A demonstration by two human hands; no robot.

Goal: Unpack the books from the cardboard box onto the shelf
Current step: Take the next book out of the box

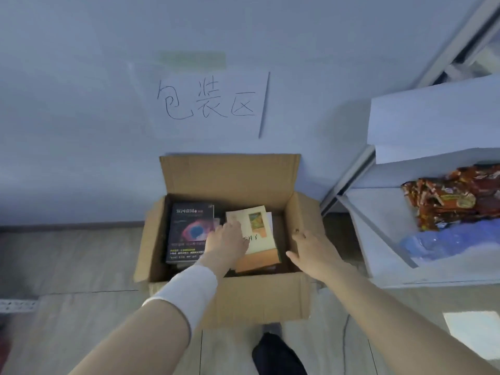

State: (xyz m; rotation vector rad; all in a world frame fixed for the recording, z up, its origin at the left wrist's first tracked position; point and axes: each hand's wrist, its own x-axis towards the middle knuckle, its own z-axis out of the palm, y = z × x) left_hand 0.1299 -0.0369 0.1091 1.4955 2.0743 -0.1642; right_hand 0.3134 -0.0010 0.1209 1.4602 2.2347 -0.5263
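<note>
Cardboard box (pixel 230 301): on the floor against the wall, flaps open, both hands reaching into it.

Left hand (pixel 227 242): inside the box, fingers laid over the left edge of the cream book; whether they grip it or only rest on it cannot be told. A white sleeve (pixel 189 288) covers the wrist.

Cream book (pixel 259 226): flat, top of a stack, under and to the right of the left hand, between the two hands.

Orange-brown book (pixel 259 261): directly beneath the cream book, its near edge showing.

Dark book with a nebula cover (pixel 189 234): flat, just left of the left hand.

Right hand (pixel 311 253): fingers spread and relaxed, holding nothing, fingertips at the box's right inner wall.

Shelf (pixel 378 234): white, to the right of the right hand, apart from the box. It carries orange snack packets (pixel 446 198) and a blue plastic pack (pixel 446 242).

Handwritten paper sign (pixel 211 104): on the wall beyond both hands.
</note>
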